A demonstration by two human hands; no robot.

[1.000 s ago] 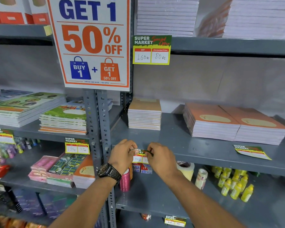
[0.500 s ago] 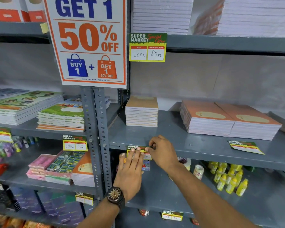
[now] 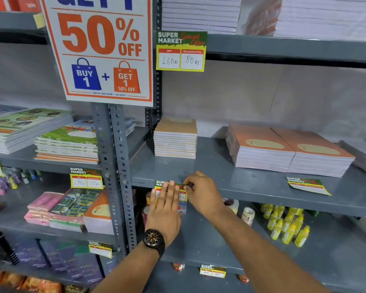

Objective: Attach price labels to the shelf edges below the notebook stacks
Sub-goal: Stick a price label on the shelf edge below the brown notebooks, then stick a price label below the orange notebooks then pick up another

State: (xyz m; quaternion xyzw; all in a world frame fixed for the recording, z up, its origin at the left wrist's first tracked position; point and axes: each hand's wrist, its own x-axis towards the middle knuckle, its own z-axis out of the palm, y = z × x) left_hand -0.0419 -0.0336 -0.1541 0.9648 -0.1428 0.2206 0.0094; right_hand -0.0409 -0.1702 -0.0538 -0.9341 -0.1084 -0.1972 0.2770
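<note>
A green and yellow price label (image 3: 160,184) hangs at the front edge of the grey middle shelf (image 3: 251,187), below a small stack of brown notebooks (image 3: 175,138). My left hand (image 3: 167,210) lies flat over the label, fingers together, pressing it against the edge. My right hand (image 3: 203,192) pinches the label's top right corner at the shelf lip. A second loose label (image 3: 307,185) lies flat on the same shelf, in front of two orange notebook stacks (image 3: 290,151).
A large 50% OFF poster (image 3: 101,49) hangs on the upright post (image 3: 116,166). Labels (image 3: 181,51) (image 3: 86,178) are fixed on other shelf edges. Tape rolls (image 3: 248,215) and yellow bottles (image 3: 283,225) stand on the shelf below.
A second ago both hands held the label by its top edge. My left hand has since moved down and flattened over the label; my right hand stays at the top right corner.
</note>
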